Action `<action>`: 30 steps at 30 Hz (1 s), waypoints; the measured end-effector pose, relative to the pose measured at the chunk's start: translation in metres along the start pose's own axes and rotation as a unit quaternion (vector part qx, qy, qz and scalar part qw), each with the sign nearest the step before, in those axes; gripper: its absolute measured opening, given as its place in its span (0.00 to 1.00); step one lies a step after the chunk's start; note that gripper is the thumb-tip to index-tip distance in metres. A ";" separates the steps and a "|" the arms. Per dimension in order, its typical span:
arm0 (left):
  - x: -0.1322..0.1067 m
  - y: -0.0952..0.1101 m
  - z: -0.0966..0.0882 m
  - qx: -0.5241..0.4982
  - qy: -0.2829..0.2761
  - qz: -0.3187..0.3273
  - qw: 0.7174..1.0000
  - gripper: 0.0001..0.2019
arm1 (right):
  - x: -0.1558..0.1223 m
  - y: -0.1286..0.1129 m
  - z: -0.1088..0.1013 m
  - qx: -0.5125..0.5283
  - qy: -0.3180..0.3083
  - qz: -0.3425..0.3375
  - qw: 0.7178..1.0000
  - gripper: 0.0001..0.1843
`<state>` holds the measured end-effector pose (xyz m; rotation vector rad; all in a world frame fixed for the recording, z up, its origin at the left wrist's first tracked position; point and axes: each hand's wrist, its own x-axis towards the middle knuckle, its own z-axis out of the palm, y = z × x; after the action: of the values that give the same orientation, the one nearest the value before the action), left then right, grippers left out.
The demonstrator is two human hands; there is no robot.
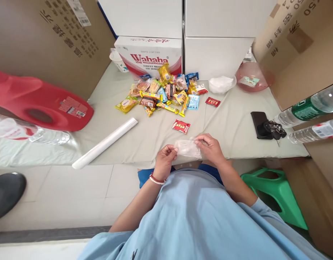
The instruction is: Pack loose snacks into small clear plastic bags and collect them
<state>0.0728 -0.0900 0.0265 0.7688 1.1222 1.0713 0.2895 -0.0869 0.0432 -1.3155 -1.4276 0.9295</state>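
Between my two hands, just above the table's front edge, a clear plastic bag [188,148] is stretched out. My left hand [165,159] pinches its left end, thumb against fingers. At the other end my right hand [209,146] grips the upper right corner. A red snack packet [181,126] lies flat on the cloth just beyond the bag. Farther back is a pile of colourful wrapped snacks [170,94], with another red packet [213,102] to its right.
A white roll [105,143] lies left, near a red jug [42,101]. At the back stand a Wahaha carton [152,56] and a paper cup [118,60]. Rightward are a white bowl [222,84], pink basin [253,74], black phone [259,124], keys [277,130] and bottles [307,108]. A green stool [280,191] stands below.
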 end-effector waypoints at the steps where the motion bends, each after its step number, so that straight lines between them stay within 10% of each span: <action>1: 0.000 -0.001 -0.002 -0.012 0.006 -0.006 1.000 0.22 | -0.003 0.003 0.000 0.069 0.026 0.055 0.996 0.15; 8: -0.012 -0.015 -0.016 -0.041 -0.004 -0.038 0.998 0.20 | -0.025 0.014 0.005 0.337 0.096 0.256 0.901 0.25; 20: -0.015 -0.019 -0.044 0.089 0.057 0.118 0.987 0.12 | -0.031 0.008 0.010 0.350 0.087 0.276 0.891 0.22; 30: -0.020 -0.023 -0.041 0.124 0.065 0.128 0.982 0.13 | -0.038 0.016 0.008 0.313 0.106 0.234 0.914 0.21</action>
<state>0.0385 -0.1170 0.0004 1.0754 1.3100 1.2246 0.2855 -0.1221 0.0200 -1.2169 -0.5591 1.3685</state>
